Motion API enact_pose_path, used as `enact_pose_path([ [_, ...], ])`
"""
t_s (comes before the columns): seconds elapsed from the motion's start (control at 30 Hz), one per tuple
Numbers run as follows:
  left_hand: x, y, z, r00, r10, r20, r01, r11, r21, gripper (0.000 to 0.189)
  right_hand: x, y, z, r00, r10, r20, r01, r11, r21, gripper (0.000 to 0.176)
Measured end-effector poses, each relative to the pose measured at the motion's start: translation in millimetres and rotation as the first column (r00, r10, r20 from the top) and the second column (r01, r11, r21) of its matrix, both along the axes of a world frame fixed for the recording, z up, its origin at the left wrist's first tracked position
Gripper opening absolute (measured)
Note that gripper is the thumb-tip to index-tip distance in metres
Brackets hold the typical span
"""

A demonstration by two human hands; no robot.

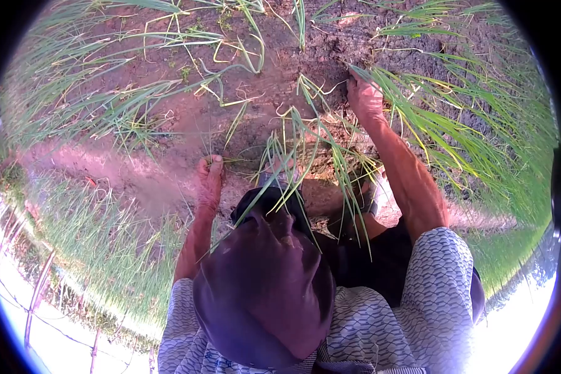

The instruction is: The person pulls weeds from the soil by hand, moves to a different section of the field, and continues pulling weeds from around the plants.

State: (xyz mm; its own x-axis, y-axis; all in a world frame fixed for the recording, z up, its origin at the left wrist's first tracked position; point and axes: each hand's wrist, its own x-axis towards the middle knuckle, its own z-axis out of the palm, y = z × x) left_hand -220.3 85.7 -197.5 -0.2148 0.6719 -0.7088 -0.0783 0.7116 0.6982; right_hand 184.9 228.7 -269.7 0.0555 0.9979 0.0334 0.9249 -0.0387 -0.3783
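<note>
My left hand (210, 182) is over the bare soil left of my feet, its thumb and fingers pinched together. Thin green blades (232, 160) stick out by the fingertips, apparently held in the pinch. My right hand (366, 98) reaches farther forward, down at the dark, loosened soil (330, 53). Its fingers are curled closed, and what is in them is hidden. Long green onion-like leaves (411, 93) lie right beside that hand and partly over it. Between my arms a clump of the same leaves (287, 137) stands in front of my feet.
Rows of onion-like plants (106, 103) spread to the left and right, many leaning over. A strip of bare soil (100, 162) runs across at the left. Thin wooden stakes (38, 299) stand at the lower left edge. My dark-covered knee (265, 290) fills the lower middle.
</note>
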Motion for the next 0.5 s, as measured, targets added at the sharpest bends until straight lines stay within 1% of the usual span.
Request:
enact_pose_path([
  [0.07, 0.1, 3.4, 4.3, 1.0, -0.01, -0.024, 0.01, 1.0, 0.002, 0.014, 0.5, 2.5, -9.7, 0.998, 0.054, 0.035, -0.053, 0.998, -0.027, 0.022],
  [0.1, 0.4, 5.8, 10.5, 0.999, -0.005, -0.037, 0.005, 1.0, -0.006, 0.015, -0.5, 5.9, -1.8, 0.994, 0.082, 0.069, -0.077, 0.995, -0.062, 0.017],
  [0.13, -0.1, 6.5, 13.8, 0.999, -0.003, -0.049, 0.003, 1.0, -0.016, 0.015, -5.1, 7.8, 10.2, 0.997, 0.064, -0.041, -0.07, 0.982, -0.174, 0.015],
  [0.2, -11.1, 2.7, 0.0, 0.998, 0.028, -0.062, -0.028, 1.0, 0.006, 0.016, -17.8, 13.5, 28.0, 0.972, -0.01, -0.236, -0.085, 0.917, -0.39, 0.013],
  [0.23, -12.7, 1.6, -3.2, 0.997, 0.045, -0.066, -0.044, 0.999, 0.013, 0.017, -28.3, 15.6, 24.3, 0.954, 0.065, -0.291, -0.136, 0.963, -0.232, 0.012],
  [0.27, -13.4, -1.1, -6.0, 0.996, 0.042, -0.073, -0.042, 0.999, 0.007, 0.018, -35.9, 20.5, 21.2, 0.953, -0.031, -0.3, -0.099, 0.908, -0.406, 0.009],
  [0.33, -14.8, -0.3, -1.7, 0.995, 0.034, -0.095, -0.035, 0.999, -0.006, 0.019, -55.1, 29.3, 27.5, 0.934, 0.077, -0.348, -0.149, 0.972, -0.184, 0.014],
  [0.43, -10.6, 1.6, 9.1, 0.997, 0.031, -0.069, -0.034, 0.999, -0.032, 0.019, -65.7, 46.7, 22.3, 0.882, 0.326, -0.34, -0.391, 0.91, -0.141, 0.025],
  [0.5, -5.8, 6.5, 13.5, 0.999, 0.0, -0.045, 0.001, 1.0, 0.017, 0.018, -68.1, 52.3, 13.8, 0.887, 0.36, -0.29, -0.415, 0.897, -0.154, 0.027],
])
